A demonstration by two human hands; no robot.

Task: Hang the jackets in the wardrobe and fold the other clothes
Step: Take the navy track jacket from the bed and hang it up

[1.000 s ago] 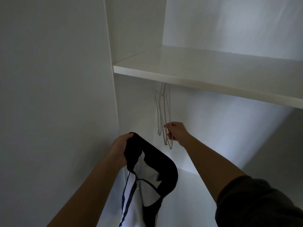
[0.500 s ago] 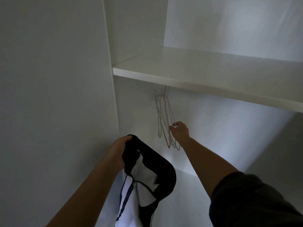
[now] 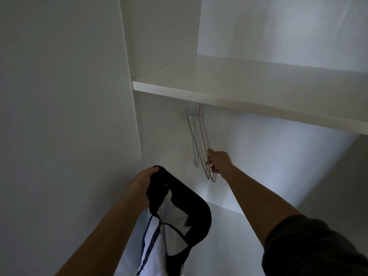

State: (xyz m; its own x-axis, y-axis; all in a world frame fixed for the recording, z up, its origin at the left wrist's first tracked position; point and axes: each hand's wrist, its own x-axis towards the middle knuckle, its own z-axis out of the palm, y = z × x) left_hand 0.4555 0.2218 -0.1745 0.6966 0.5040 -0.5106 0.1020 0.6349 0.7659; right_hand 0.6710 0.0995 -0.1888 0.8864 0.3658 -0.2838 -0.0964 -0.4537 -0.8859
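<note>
While your left hand (image 3: pixel 142 183) clenches the dark collar of the jacket (image 3: pixel 179 226), the garment hangs straight down from that grip. Its collar is uppermost, its long axis is vertical, and its open zipper runs toward the bottom edge of the view. You hold it low at the left of the wardrobe (image 3: pixel 163 36) opening, well below the white shelf (image 3: pixel 239 90). Your right hand (image 3: pixel 218 162) reaches inside, fingers curled round the lower wires of the thin hangers (image 3: pixel 199 144). These hang hooks-up from beneath the shelf, slanting down to the right.
</note>
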